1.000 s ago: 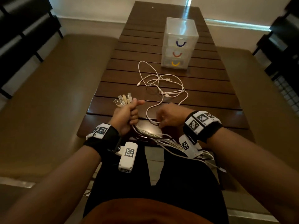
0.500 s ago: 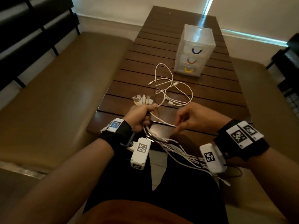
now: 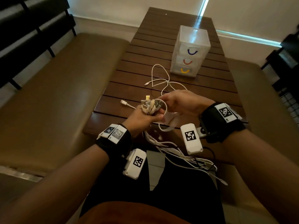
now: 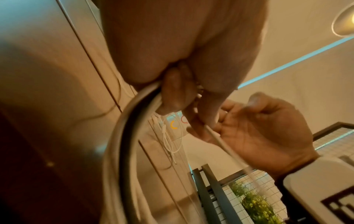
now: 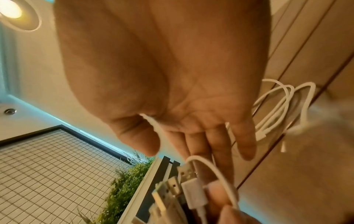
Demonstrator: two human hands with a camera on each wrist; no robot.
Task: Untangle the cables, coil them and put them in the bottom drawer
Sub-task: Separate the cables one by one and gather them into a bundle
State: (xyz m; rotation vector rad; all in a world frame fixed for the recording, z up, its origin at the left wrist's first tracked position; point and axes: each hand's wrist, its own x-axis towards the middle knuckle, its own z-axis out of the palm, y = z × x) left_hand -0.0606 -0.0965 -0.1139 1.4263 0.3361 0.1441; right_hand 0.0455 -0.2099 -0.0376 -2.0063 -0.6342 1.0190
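Observation:
My left hand [image 3: 142,122] grips a bundle of white cables [image 4: 118,136] just past the table's near edge. Their USB plugs [image 3: 149,105] stick up from the fist. The tails [image 3: 178,152] hang down over my lap. My right hand [image 3: 176,102] is right beside the plugs and pinches one white cable [image 4: 220,139], which curves in a loop [image 3: 165,110] around them. Another white cable [image 3: 161,81] lies loose on the table. Behind it stands a clear drawer unit [image 3: 191,38]; its bottom drawer [image 3: 185,71], with a yellow handle, is closed.
The dark slatted wooden table [image 3: 161,29] runs away from me. Brown cushioned benches [image 3: 64,94] flank it on both sides, with black chair frames [image 3: 32,29] beyond. A single cable plug [image 3: 124,102] lies on the table left of my hands.
My right hand, which had drawn one cable out to the right, has come back to the plugs in my left fist, bringing that cable round in a loop. My left hand rose slightly.

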